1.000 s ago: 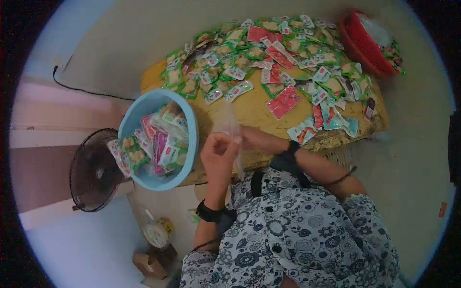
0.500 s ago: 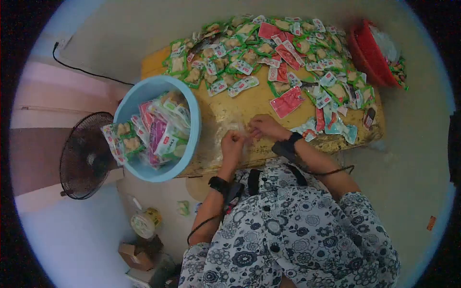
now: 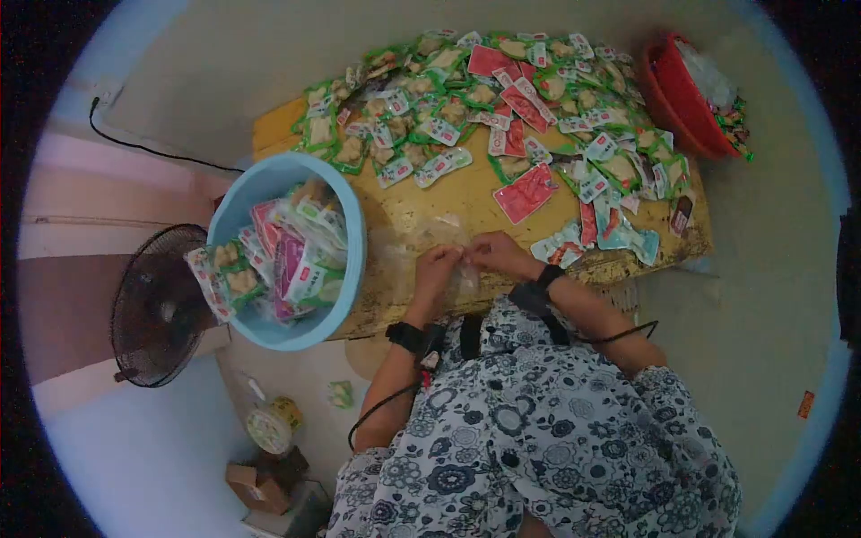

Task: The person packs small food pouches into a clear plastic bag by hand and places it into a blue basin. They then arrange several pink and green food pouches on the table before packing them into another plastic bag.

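A clear plastic bag (image 3: 438,230) lies on the yellow table (image 3: 395,211), its near edge up at my fingers. My left hand (image 3: 435,271) is closed in a pinch on the bag, fingertips at its edge. Right beside it, my right hand (image 3: 502,255) pinches the same edge, and the two sets of fingertips almost touch. The bag is see-through, so its exact outline is hard to make out. A red packet (image 3: 526,192) lies beyond my right hand, and blue-white packets (image 3: 560,244) lie just right of it.
A blue basin (image 3: 357,269) full of sealed food packets stands to the left. Many green-edged packets (image 3: 439,108) cover the table's far side. A red basin (image 3: 668,108) is at the far right. A black fan (image 3: 161,305) and a bucket (image 3: 271,430) are at lower left.
My fingertips have come closer together on the bag's edge. The right hand has lowered slightly, and the whole view has shifted a little.
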`<control>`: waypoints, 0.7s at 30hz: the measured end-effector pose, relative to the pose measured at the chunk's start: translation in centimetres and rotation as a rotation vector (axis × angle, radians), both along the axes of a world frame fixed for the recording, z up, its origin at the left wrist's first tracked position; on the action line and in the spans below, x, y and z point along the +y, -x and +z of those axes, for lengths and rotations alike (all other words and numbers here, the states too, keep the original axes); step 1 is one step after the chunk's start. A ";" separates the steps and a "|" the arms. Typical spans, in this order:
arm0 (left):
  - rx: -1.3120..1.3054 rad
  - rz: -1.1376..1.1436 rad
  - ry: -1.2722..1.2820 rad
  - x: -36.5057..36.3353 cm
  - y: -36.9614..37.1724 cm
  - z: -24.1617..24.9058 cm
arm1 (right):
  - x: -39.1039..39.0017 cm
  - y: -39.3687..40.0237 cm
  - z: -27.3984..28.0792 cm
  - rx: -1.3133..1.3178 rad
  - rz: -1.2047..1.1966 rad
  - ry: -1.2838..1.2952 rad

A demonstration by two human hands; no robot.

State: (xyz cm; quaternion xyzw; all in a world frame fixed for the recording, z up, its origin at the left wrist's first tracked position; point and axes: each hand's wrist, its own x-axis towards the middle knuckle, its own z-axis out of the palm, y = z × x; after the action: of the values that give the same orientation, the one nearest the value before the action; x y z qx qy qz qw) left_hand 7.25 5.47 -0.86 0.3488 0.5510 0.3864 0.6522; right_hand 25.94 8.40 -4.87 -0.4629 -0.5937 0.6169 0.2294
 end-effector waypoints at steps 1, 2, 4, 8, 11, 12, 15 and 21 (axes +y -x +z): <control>0.009 -0.004 0.001 0.1 0.0 0.5 | 0.2 0.1 -0.1 -0.038 0.004 -0.006; 0.018 -0.004 0.001 0.1 0.0 0.9 | 0.4 0.2 -0.1 -0.076 0.010 -0.014; 0.078 -0.042 -0.049 0.2 0.1 0.0 | 0.9 0.2 0.1 -0.223 0.121 -0.061; 0.101 -0.153 0.047 0.5 0.3 -0.1 | 0.6 -0.3 -0.2 -0.148 0.086 0.052; 0.206 -0.117 -0.039 0.3 -0.1 -1.2 | 0.2 -0.5 1.8 0.012 0.016 0.298; 0.198 -0.114 -0.077 0.2 0.0 -1.4 | 0.3 -0.6 1.5 0.024 0.028 0.304; 0.210 -0.130 -0.175 0.2 0.2 -2.6 | 0.6 -1.0 1.3 0.023 0.023 0.337; 0.194 -0.192 -0.077 -0.1 0.1 -2.6 | 0.9 -0.9 2.2 -0.204 0.064 0.278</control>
State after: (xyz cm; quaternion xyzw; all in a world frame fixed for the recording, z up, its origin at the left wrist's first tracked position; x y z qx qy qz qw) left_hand 7.18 5.32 -3.44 0.4601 0.5604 0.3077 0.6161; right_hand 26.80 9.27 -2.69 -0.5313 -0.5372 0.6500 0.0818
